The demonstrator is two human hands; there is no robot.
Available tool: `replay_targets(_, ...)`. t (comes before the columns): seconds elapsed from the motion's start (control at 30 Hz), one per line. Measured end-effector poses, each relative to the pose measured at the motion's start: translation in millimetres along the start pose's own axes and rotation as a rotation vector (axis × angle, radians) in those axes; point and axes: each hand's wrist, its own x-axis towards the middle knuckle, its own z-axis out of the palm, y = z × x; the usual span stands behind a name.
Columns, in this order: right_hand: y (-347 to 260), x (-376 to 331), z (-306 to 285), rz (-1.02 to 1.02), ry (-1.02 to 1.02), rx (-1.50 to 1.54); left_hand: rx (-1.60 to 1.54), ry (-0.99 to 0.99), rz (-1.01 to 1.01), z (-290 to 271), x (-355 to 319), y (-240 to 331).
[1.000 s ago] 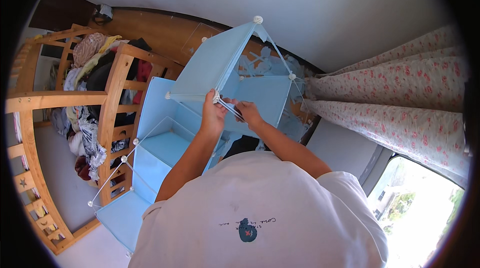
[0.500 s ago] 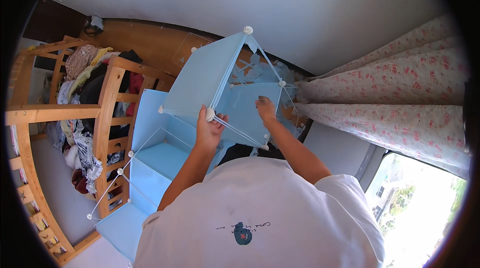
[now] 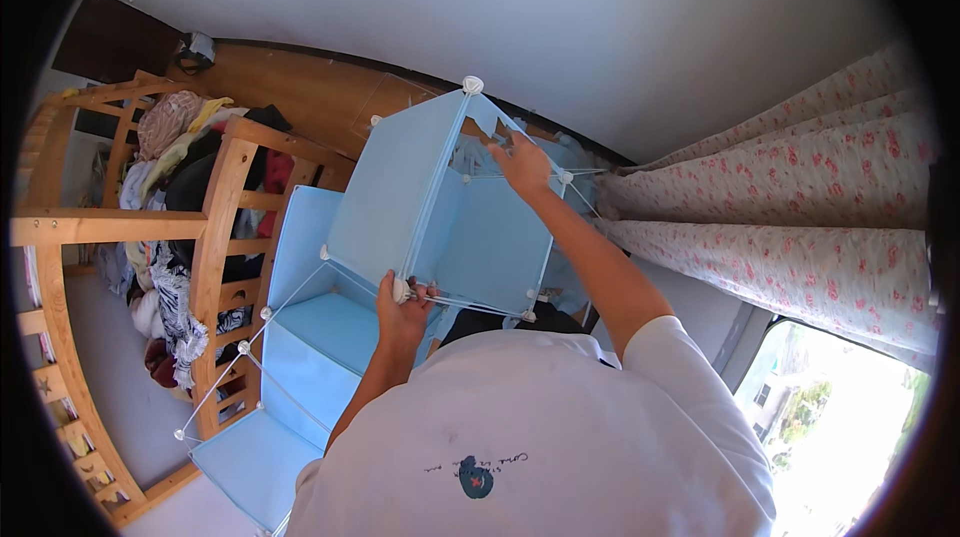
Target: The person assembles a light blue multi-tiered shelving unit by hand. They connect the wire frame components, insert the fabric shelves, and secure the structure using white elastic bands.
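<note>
Near the middle of the frame, a blue box [image 3: 390,182] is sitting tilted beside more blue panels [image 3: 310,362]. The left hand [image 3: 402,319] is gripping the white connector [image 3: 401,291] at its lower corner. Up and to the right, the right hand [image 3: 525,165] is hovering by the box's top, fingers half bent; I cannot tell whether they are holding anything. At left, clothes [image 3: 170,192] are lying behind wooden rails [image 3: 222,187].
</note>
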Motion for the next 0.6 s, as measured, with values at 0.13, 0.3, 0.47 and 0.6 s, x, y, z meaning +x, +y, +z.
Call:
replay_targets(0.13, -44.5, 11.9, 12.9, -0.142, 0.208, -0.179, 0.001, -0.013, 0.025, -8.9, -6.8, -5.7)
replay_targets(0.3, -47.5, 36.7, 24.1, -0.224, 0.185, -0.329, 0.039, -0.024, 0.028, -17.3, -13.8, -8.9)
replay_targets(0.47, -37.3, 47.5, 43.5, -0.248, 0.169, -0.382, 0.017, -0.038, 0.022, -23.1, -12.0, -5.6)
replay_targets(0.6, -48.7, 48.8, 30.3, -0.323, 0.218, -0.272, 0.0, 0.0, 0.02, -32.4, -17.8, -5.9)
